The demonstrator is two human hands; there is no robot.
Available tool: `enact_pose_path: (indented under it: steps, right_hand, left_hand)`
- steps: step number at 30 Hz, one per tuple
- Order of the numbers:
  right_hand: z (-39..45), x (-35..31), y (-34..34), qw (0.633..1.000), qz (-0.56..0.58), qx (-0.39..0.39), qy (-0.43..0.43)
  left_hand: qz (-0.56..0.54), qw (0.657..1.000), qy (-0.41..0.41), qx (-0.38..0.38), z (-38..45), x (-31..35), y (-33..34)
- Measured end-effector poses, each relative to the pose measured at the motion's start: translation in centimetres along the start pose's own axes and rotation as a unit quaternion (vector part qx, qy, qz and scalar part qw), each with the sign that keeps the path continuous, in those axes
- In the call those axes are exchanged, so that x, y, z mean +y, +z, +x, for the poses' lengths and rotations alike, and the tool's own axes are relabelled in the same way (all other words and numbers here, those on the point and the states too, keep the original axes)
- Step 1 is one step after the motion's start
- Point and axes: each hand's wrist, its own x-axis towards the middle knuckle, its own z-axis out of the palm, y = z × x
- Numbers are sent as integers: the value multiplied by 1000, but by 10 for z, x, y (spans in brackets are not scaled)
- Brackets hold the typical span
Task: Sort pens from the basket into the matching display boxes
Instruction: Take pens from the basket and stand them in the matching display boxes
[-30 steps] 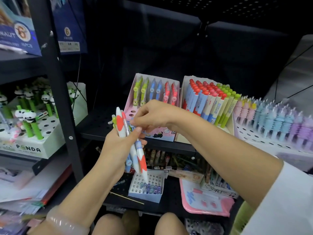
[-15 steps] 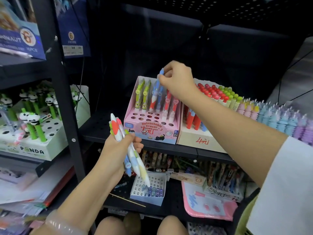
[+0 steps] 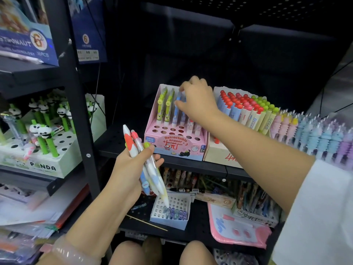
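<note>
the right hand (image 3: 197, 100) reaches over the pink cardboard display box of retractable eraser pens (image 3: 175, 142) on the black metal shelf (image 3: 122, 144), fingertips pinching the top of a blue pen (image 3: 176, 109) standing in its back row. the left hand (image 3: 131, 169) grips a bundle of white, orange and blue pens (image 3: 145, 163) just below the shelf edge

"Retractable eraser" is printed on the front of the pink display box (image 3: 174, 144), with a small "Lopex" tag at its upper left corner. Left of that box, "PANDA" is read on the white-green box (image 3: 43, 166). A "6" is shown on the blue carton (image 3: 36, 42) above it.
</note>
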Motion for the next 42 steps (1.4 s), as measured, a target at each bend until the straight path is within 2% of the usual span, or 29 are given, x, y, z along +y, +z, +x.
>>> enact_pose_path:
  steps: [2,3,5,7,9,15,18,23,25,29,32,34,38,40,42]
  right_hand:
    - [-16,-9,-5,995,74,48,-53]
    - [-26,-14,-7,987,139,19,-80]
    - [-43,-24,-9,955,249,-128,-101]
    - [-54,-28,-9,914,303,-257,-78]
    - [-60,-29,-6,888,339,-305,-52]
    - [-61,-26,-4,883,394,-255,-32]
    - [-55,-13,-9,842,491,-224,14]
    - [-54,-6,-8,782,584,-213,35]
    - [-54,-6,-7,788,578,-209,43]
    - [-51,-5,-10,829,515,-212,53]
    - [-46,-11,-14,833,511,-207,41]
    - [-37,-15,-21,841,520,-139,62]
    - [-9,-15,-29,880,455,84,105]
    - [-2,-19,-23,896,420,113,89]
    - [0,-26,-11,911,394,102,69]
  left_hand:
    - [-5,1000,1,-2,1,-1,-1]
    - [-9,1000,2,-5,1,-3,0]
    - [-14,1000,4,-15,0,-6,3]
    - [-2,1000,13,-24,-2,-8,7]
    - [19,999,28,-25,-4,-8,11]
    - [70,995,58,-32,-7,-6,11]
    - [88,994,36,-47,-7,-5,6]
    - [72,991,9,-110,-13,-8,13]
    - [80,990,13,-114,-14,-7,14]
    - [87,991,33,-92,-11,-4,11]
    - [85,992,35,-85,-9,-3,8]
    - [70,994,38,-75,-7,-3,5]
    - [62,996,34,-51,-4,-3,-2]
    - [58,997,27,-50,-4,-3,-4]
    - [58,997,27,-49,-6,-3,-5]
